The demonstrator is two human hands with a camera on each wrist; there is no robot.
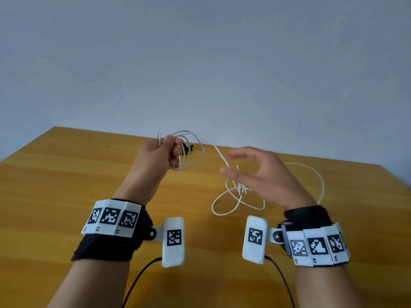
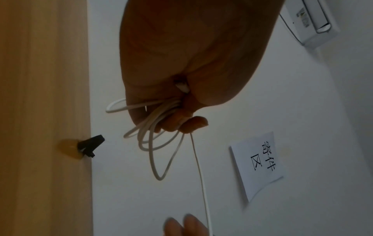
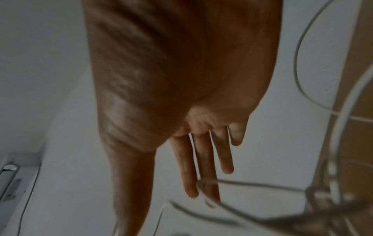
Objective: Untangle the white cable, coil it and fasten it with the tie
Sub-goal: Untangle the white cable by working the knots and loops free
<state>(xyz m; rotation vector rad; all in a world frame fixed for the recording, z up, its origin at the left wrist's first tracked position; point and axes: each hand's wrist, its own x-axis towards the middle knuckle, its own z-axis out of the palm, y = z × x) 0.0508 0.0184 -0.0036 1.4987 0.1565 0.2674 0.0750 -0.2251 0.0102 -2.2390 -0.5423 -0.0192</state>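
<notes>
Coiling stage, part done. The left hand (image 1: 162,152), raised above the far middle of the table (image 1: 66,185), has its grip curled tight round several finished loops of the white cable (image 1: 201,152); a white plug end shows inside the fist in the left wrist view. From there one strand runs right to the right hand (image 1: 262,174), whose grip is slack, fingers straight and spread, the strand lying across them. Below it a snarl of cable rests on the table. The black tie (image 1: 188,148) lies at the far edge, just behind the left hand. Judged next: the right hand must loosen the snarl, then feed another loop leftward.
</notes>
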